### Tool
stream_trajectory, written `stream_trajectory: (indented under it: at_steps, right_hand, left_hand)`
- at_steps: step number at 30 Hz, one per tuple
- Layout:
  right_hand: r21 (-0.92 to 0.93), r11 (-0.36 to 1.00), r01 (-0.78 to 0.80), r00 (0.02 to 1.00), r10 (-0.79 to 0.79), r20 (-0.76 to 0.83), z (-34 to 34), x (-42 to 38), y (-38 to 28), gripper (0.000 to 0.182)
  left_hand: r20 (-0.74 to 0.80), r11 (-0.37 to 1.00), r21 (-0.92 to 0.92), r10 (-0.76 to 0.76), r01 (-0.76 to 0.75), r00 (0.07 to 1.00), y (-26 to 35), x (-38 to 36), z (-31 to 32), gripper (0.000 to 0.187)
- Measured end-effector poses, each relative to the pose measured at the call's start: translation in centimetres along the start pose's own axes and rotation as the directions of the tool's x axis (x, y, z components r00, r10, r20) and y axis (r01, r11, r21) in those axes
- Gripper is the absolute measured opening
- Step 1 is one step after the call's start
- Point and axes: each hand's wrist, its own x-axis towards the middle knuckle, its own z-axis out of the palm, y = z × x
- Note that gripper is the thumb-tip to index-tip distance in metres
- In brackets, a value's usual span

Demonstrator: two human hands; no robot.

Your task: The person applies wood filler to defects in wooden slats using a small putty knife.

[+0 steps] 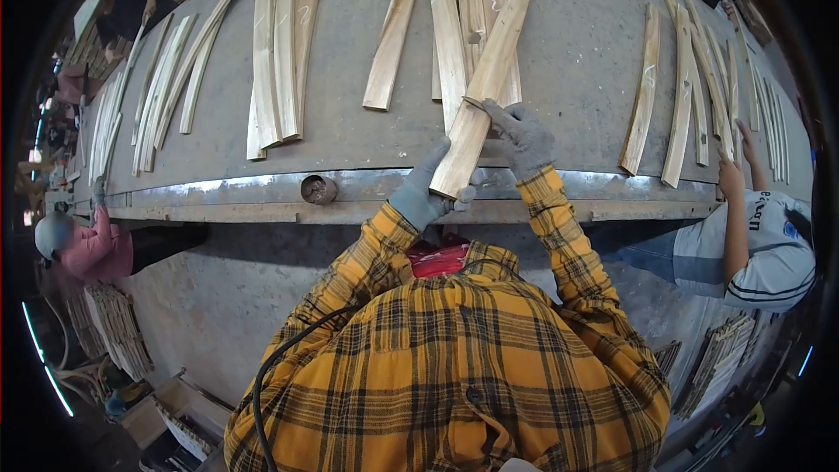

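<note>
My left hand (421, 190), in a grey-blue glove, is closed around the near end of a wooden board (489, 70). The board slants up and away to the right, its far part over other boards. My right hand (527, 142), in a grey glove, is at the board's right edge with fingers closed. From its fingertips a thin dark tool (473, 103) reaches across the board's face; its exact kind is too small to tell. Beneath and beyond lie several more wooden boards (447, 52), some with white chalk marks.
On the long worktable (350, 61) lie groups of wooden strips at left (284, 52) and right (682, 96). A rusty can (319, 190) is at the metal-edged front. Co-workers stand at left (96, 245) and right (743, 236). Stacked wood (118, 332) is behind.
</note>
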Motion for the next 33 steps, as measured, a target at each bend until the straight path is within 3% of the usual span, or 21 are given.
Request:
stream_trajectory:
  at_steps: [4, 7, 9, 10, 12, 14, 16, 18, 20, 22, 23, 24, 25, 26, 27, 28, 29, 31, 32, 33]
  right_hand:
    - [-0.146, 0.986, 0.082, 0.996, -0.088, -0.032, 0.0, -1.4, -0.5, 0.039]
    - [-0.148, 0.984, 0.102, 0.995, -0.102, 0.012, -0.4, -1.4, -0.9, 0.038]
    - [0.083, 0.996, -0.020, 0.999, 0.023, -0.042, -0.1, -1.0, -1.0, 0.037]
    - [0.076, 0.997, -0.025, 0.999, 0.029, -0.044, 0.2, -1.0, -1.0, 0.037]
    - [-0.096, 0.995, 0.000, 1.000, -0.002, -0.016, 0.7, -0.7, -1.9, 0.038]
    - [-0.145, 0.989, 0.003, 1.000, -0.005, -0.011, 0.0, -1.5, -2.5, 0.039]
    - [-0.037, 0.997, 0.073, 0.994, -0.070, 0.081, -0.7, -1.7, -2.2, 0.042]
    - [0.056, 0.998, 0.023, 0.998, -0.027, 0.062, -0.1, -1.8, -1.1, 0.042]
    - [0.272, 0.933, -0.236, 0.968, 0.251, -0.021, 1.2, -1.0, 0.0, 0.041]
    - [0.333, 0.900, -0.282, 0.957, 0.291, 0.023, 1.4, -1.4, 1.0, 0.031]
    - [0.495, 0.815, -0.300, 0.952, 0.285, 0.109, 1.0, -1.7, 1.1, 0.029]
    - [0.636, 0.699, -0.327, 0.945, 0.262, 0.197, 0.6, -1.9, 1.5, 0.028]
    - [0.635, 0.700, -0.326, 0.945, 0.261, 0.197, 0.0, -1.8, 2.2, 0.028]
    - [0.619, 0.612, -0.492, 0.863, 0.437, 0.255, -0.9, -1.5, 2.8, 0.024]
    - [0.592, 0.491, -0.638, 0.743, 0.593, 0.309, -1.8, -1.2, 3.5, 0.021]
    - [0.558, 0.343, -0.756, 0.592, 0.722, 0.358, -2.5, -1.0, 4.3, 0.020]
    - [0.670, 0.289, -0.684, 0.647, 0.666, 0.373, -2.0, -1.2, 5.8, 0.024]
    - [0.672, 0.268, -0.690, 0.640, 0.659, 0.395, -1.4, -0.6, 7.9, 0.030]
    - [0.672, 0.248, -0.698, 0.633, 0.652, 0.417, -1.1, -0.6, 8.7, 0.036]
    - [0.662, 0.239, -0.710, 0.622, 0.654, 0.431, -1.6, -0.5, 8.9, 0.036]
  left_hand:
    - [-0.016, 0.998, 0.008, -0.061, 0.061, 0.998, 0.4, 0.1, -1.4, 0.053]
    - [0.133, 0.989, -0.109, -0.089, 0.104, 0.987, 0.8, 0.0, -1.9, 0.054]
    - [0.063, 0.997, 0.007, -0.075, 0.075, 0.995, 0.9, -0.1, -2.2, 0.054]
    - [0.070, 0.997, 0.008, -0.082, 0.082, 0.994, 1.0, -0.1, -2.4, 0.054]
    - [0.135, 0.994, -0.017, -0.107, 0.111, 0.985, 1.4, -0.3, -2.5, 0.051]
    - [0.121, 0.992, -0.014, -0.122, 0.125, 0.985, 1.7, -0.7, -2.3, 0.048]
    - [0.106, 0.991, -0.002, -0.134, 0.135, 0.985, 2.0, -1.0, -2.3, 0.045]
    - [0.070, 0.993, 0.045, -0.114, 0.111, 0.991, 1.6, -1.1, -2.6, 0.040]
    - [0.103, 0.994, 0.028, -0.104, 0.102, 0.989, 1.2, -0.6, -3.0, 0.036]
    - [0.131, 0.976, 0.196, -0.124, 0.096, 0.984, 1.2, -0.3, -2.9, 0.032]
    - [-0.016, 0.961, 0.249, -0.118, 0.118, 0.993, 0.9, -0.4, -2.5, 0.031]
    - [-0.014, 0.961, 0.250, -0.115, 0.115, 0.993, 0.5, 0.0, -2.1, 0.031]
    - [-0.087, 0.875, 0.479, -0.034, 0.071, 0.996, -0.1, 0.5, -1.7, 0.033]
    - [-0.135, 0.731, 0.681, 0.063, 0.046, 0.989, -0.9, 1.1, -1.1, 0.036]
    - [-0.168, 0.630, 0.776, 0.223, -0.011, 0.960, -2.4, 1.6, -0.2, 0.050]
    - [-0.169, 0.629, 0.777, 0.222, -0.008, 0.960, -3.8, 2.2, 0.7, 0.050]
    - [-0.176, 0.430, 0.902, 0.298, 0.033, 0.938, -5.1, 2.7, 1.3, 0.060]
    - [-0.212, 0.257, 0.958, 0.324, 0.130, 0.922, -7.3, 4.1, 2.4, 0.079]
    - [-0.227, 0.264, 0.954, 0.316, 0.145, 0.921, -8.4, 4.5, 3.4, 0.079]
    - [-0.234, 0.134, 0.971, 0.379, 0.197, 0.895, -9.3, 4.8, 4.8, 0.080]
